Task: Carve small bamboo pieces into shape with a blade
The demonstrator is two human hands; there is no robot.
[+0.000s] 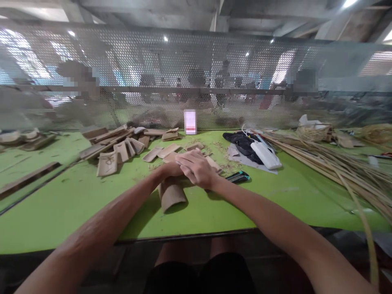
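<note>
My right hand (199,168) lies across my left hand (172,167), its fingers stretched out together over the back of it. The fingers of the left hand are mostly hidden under the right. Below the left wrist, a curved piece of bamboo (172,197) rests on the green table, hollow side down; whether the left hand grips it cannot be seen. Small bamboo pieces (169,150) and pale shavings (219,152) lie just beyond my hands. Beside my right wrist is a utility knife (240,176) with a black and teal handle.
Stacked bamboo slats (114,141) lie at the back left. On the right are a black cloth (241,146), a white device (266,155) and long strips (324,157). A bright upright card or screen (190,121) stands before a perforated metal panel (211,61); people sit behind it.
</note>
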